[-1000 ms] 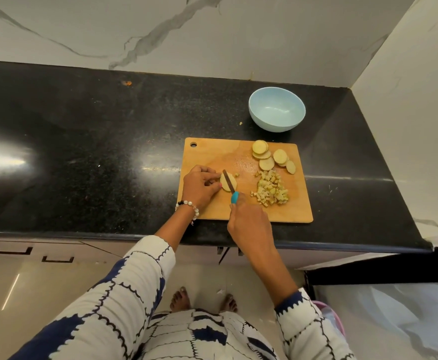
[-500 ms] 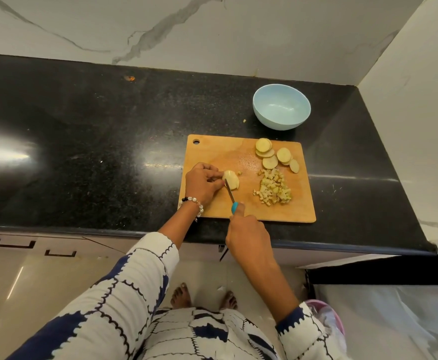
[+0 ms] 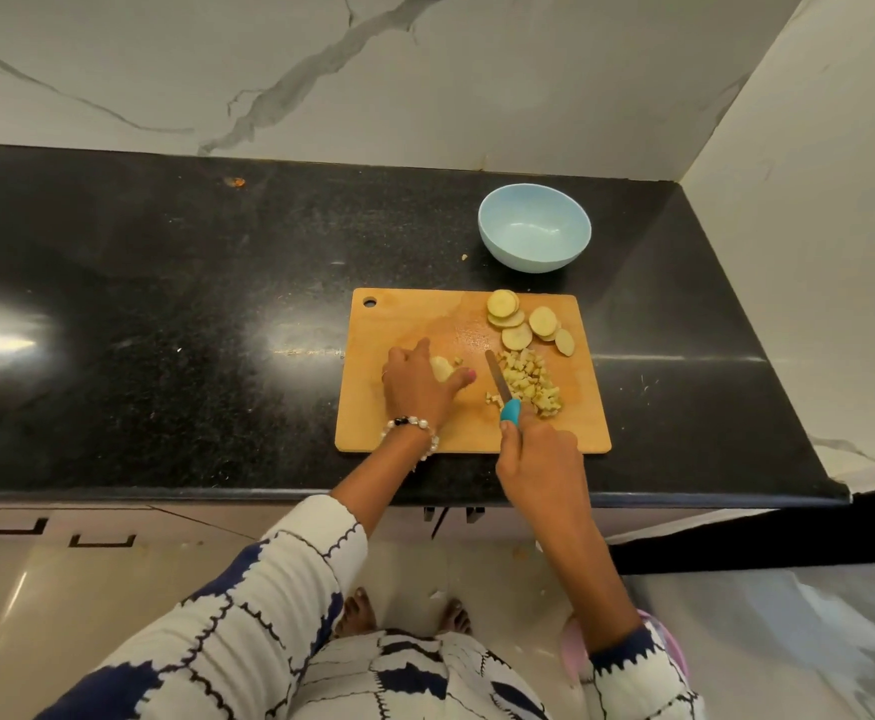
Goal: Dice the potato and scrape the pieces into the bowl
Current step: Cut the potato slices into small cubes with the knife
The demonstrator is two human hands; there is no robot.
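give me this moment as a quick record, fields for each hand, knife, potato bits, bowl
left hand: holds a potato piece on the cutting board
right hand: grips the knife
knife: blade beside the diced pile
slices: uncut, far right of board
bowl: beyond the board, looks empty

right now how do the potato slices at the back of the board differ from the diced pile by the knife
The potato slices are flat round discs, overlapping at the board's far edge; the diced pile is small irregular cubes heaped mid-board. The slices lie apart from the knife; the pile sits right against its blade. Both are pale yellow and lie on the cutting board, none in the bowl.
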